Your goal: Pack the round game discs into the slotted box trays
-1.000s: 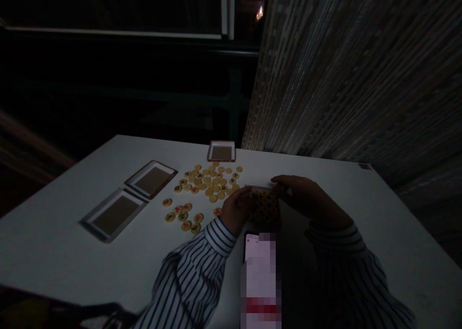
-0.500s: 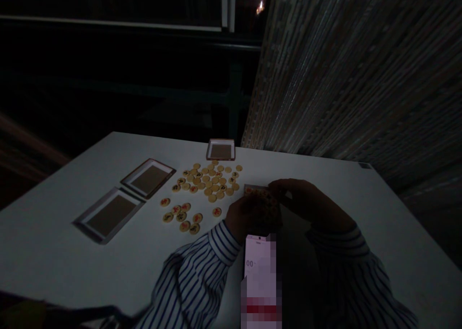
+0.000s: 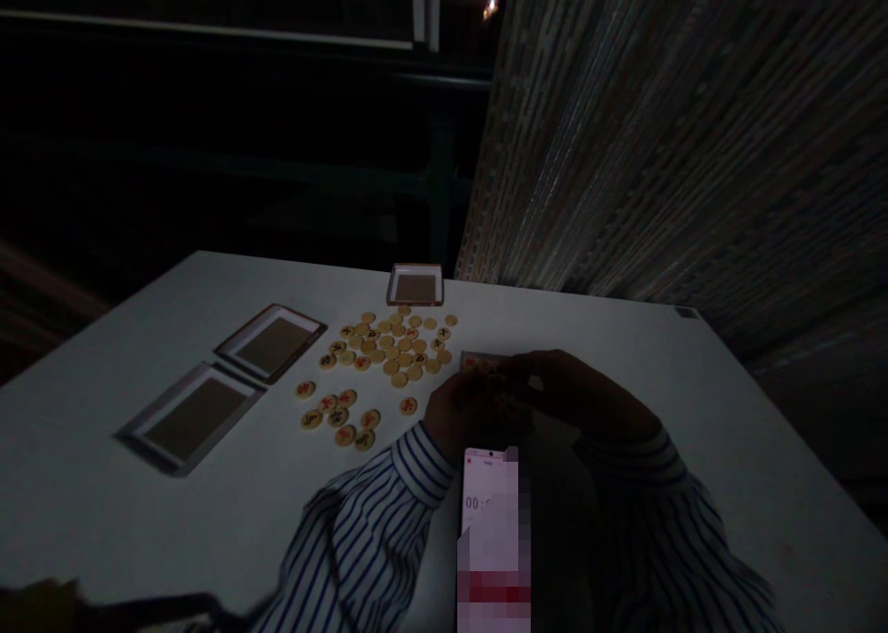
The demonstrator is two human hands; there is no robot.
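In dim light my left hand (image 3: 448, 413) is curled around a dark cluster of Chinese chess pieces (image 3: 503, 406), poorly lit and partly hidden. My right hand (image 3: 573, 390) arches in from the right, fingertips bent together at the cluster; what they pinch cannot be made out. Just behind both hands is a shallow box (image 3: 470, 359) with a few pieces showing in it, mostly covered by the hands. Round wooden pieces (image 3: 395, 346) with red or black characters, several face down, lie scattered to the left. A smaller group of pieces (image 3: 338, 416) lies nearer me.
Two shallow trays, one framed in brown (image 3: 272, 344) and one pale (image 3: 191, 418), lie at the left of the white table (image 3: 264, 522). Another tray (image 3: 414, 286) sits at the back edge. A lit phone (image 3: 489, 503) lies before my hands. A string curtain (image 3: 589, 152) hangs behind.
The view has shifted slightly, so everything sits a little further left. My right fingers have moved closer over the cluster in my left hand, which now looks darker and more covered.
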